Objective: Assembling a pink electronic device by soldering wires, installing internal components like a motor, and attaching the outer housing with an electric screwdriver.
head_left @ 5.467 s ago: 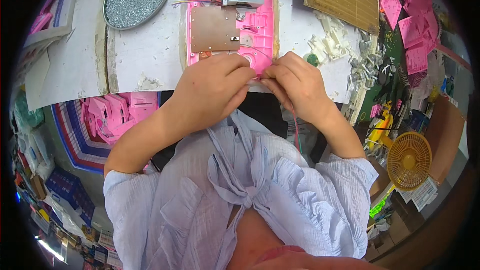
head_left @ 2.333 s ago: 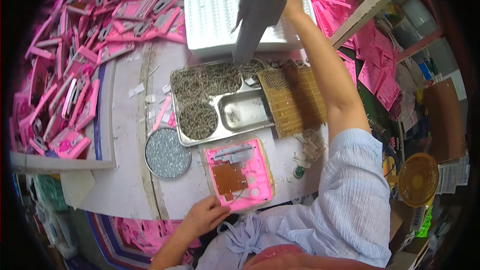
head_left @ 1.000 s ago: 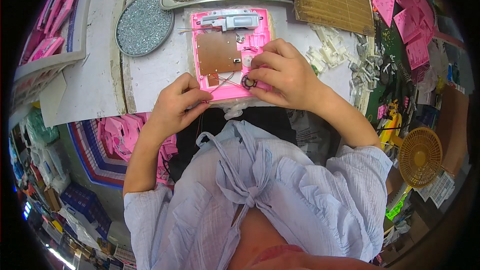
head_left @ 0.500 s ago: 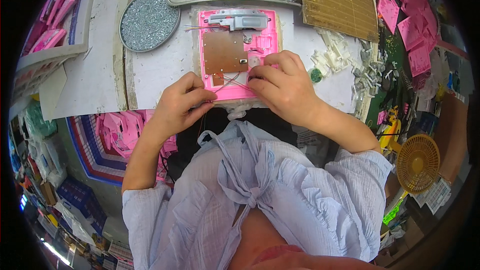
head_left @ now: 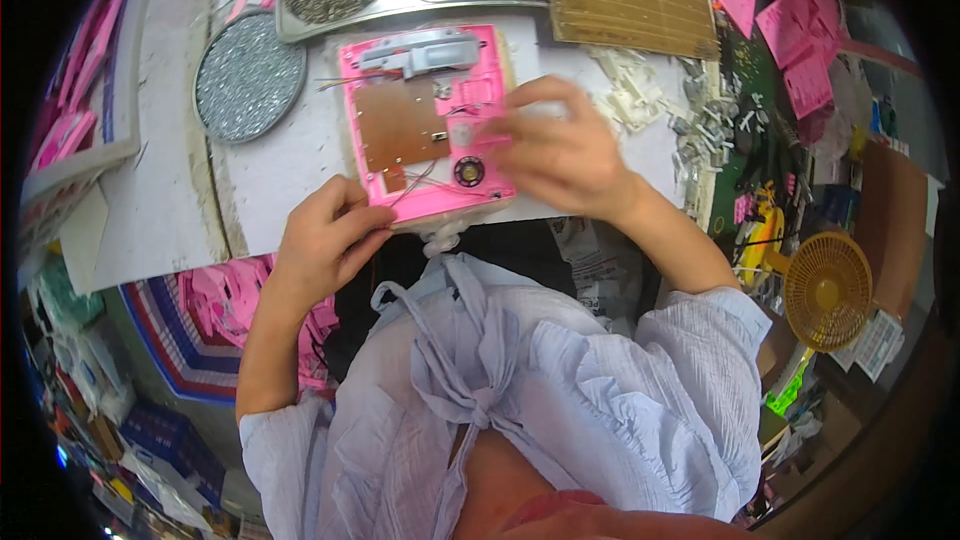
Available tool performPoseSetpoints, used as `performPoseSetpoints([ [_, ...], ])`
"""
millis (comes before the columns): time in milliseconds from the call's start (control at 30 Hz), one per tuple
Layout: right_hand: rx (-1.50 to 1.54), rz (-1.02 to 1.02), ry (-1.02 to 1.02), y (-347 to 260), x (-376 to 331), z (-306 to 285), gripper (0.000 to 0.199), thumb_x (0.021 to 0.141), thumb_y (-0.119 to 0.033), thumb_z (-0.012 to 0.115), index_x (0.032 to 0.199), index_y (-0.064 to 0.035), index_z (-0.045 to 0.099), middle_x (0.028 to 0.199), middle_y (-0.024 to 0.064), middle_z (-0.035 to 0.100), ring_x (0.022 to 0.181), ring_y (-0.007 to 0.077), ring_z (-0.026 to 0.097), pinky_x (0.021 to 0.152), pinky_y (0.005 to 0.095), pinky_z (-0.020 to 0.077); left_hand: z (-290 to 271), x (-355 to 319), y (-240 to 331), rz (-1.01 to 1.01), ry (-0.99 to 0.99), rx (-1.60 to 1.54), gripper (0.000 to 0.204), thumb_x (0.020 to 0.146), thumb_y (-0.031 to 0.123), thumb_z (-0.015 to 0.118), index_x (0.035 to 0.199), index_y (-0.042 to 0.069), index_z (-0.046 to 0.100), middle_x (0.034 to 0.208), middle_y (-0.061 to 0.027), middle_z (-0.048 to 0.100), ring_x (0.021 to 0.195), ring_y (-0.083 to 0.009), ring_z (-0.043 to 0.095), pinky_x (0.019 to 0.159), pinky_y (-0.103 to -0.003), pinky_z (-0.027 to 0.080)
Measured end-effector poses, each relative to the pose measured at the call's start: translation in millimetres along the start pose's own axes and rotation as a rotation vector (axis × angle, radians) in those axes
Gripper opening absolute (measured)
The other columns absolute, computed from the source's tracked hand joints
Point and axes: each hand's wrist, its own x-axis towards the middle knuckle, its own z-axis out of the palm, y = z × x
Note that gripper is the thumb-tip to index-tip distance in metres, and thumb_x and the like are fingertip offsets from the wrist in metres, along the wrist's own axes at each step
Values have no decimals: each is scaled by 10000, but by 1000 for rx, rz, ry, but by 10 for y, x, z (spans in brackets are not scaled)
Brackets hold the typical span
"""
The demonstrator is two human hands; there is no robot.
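One risk: speaker unseated by snagged wires | left hand pinching shell's near-left corner | right hand blurred, grip unclear

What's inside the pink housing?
The pink housing holds a brown board, a gray module along its far edge, a round black part and wires. Whatever's under the board is covered; the right hand hides part of one edge.

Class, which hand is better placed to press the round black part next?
Likely the right hand: it is nearer the round black part, while the left hand touches a corner of the pink casing.
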Motion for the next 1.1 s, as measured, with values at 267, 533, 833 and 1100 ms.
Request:
performPoseSetpoints([
  [267,-655,647,-349,354,-343,-534,245,795,-284,765,912,-68,756,904,101,668,968,323,563,855,454,430,-348,242,316,-112,-222,5,313,779,125,819,1064,63,704,938,-112,618,827,-295,649,707,-388,532],
  [533,-297,548,105,264,-279,-565,304,784,-113,782,1063,-52,677,899,91,690,808,230,652,717,363,516,-548,1834,-202,259,73,474,194,867,78,729,1048,17,697,904,-114,654,784,-266,643,695,-363,531],
  [833,104,732,385,116,-371,-707,262,838,16,789,1092,-4,727,908,50,708,716,75,612,608,200,498,-161,2798,-601,385,-42,740,140,871,126,660,976,58,720,963,-88,706,962,-280,691,831,-422,537],
  [1100,308,657,337,187,12,-533,162,916,-174,760,915,-13,741,783,13,683,690,66,552,614,232,450,-332,2344,-135,-133,340,-5,195,872,166,699,996,15,691,943,-191,693,869,-359,680,784,-442,548],
])
